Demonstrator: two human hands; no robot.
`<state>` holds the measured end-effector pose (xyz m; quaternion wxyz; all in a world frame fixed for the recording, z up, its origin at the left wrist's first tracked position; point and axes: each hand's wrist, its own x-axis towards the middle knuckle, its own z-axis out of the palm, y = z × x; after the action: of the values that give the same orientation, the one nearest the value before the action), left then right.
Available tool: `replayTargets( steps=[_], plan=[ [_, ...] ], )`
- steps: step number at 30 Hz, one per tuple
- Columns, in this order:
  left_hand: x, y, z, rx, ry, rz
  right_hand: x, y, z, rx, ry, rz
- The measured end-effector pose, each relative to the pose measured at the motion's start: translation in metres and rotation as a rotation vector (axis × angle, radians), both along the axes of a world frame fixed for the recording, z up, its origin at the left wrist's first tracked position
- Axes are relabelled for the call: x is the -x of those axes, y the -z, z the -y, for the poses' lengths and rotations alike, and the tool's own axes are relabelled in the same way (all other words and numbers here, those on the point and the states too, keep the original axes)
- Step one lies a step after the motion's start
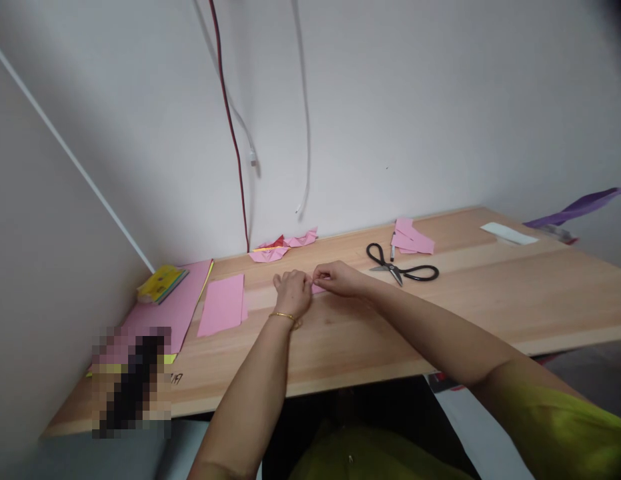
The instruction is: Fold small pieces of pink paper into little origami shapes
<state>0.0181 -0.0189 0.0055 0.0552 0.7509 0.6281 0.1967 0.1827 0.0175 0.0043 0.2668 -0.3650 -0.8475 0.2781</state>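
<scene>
At the lower right is my olive sleeve (565, 420); both bare forearms cross the near edge of the tabletop (360, 353). Dark handwriting (176, 379) marks the wood at the left front, beside a blurred-out patch. Left of my forearms lies a large pink sheet (183, 313) with yellow showing along its edge and a yellow packet (160, 285) on its far part. Between it and my left wrist, which wears a gold bracelet (281, 315), lie overlapping pink sheets (221, 305).

Ahead, the small pink paper (319, 289) lies on the wood, partly hidden by my hands. My right fingers (326, 272) are pinched together on it; my left fingers (299, 279) bend close together at its left side, and I can't tell whether they grip.

Just beyond my right wrist, black-handled scissors (393, 268) lie with blades apart, near a marker (393, 248) touching pink pieces (413, 239). Farther right is a white strip (507, 233). Folded pink papers (270, 254) sit by the wall (390, 100), where a red cable (225, 93) hangs.
</scene>
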Motion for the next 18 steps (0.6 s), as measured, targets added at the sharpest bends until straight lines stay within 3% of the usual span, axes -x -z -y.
replayTargets(
  steps=[9,13,18],
  plan=[
    [-0.0041,0.0017,0.0003,0.055,0.01,-0.075,0.0053,0.0009,0.0012,-0.102,0.133,0.292],
    [-0.0057,0.0036,-0.0011,0.063,0.004,-0.113,0.0078,-0.0007,0.0031,-0.039,0.169,0.332],
    [-0.0069,0.0032,0.0,0.055,-0.007,-0.111,0.0103,0.0005,0.0042,-0.074,0.193,0.39]
  ],
)
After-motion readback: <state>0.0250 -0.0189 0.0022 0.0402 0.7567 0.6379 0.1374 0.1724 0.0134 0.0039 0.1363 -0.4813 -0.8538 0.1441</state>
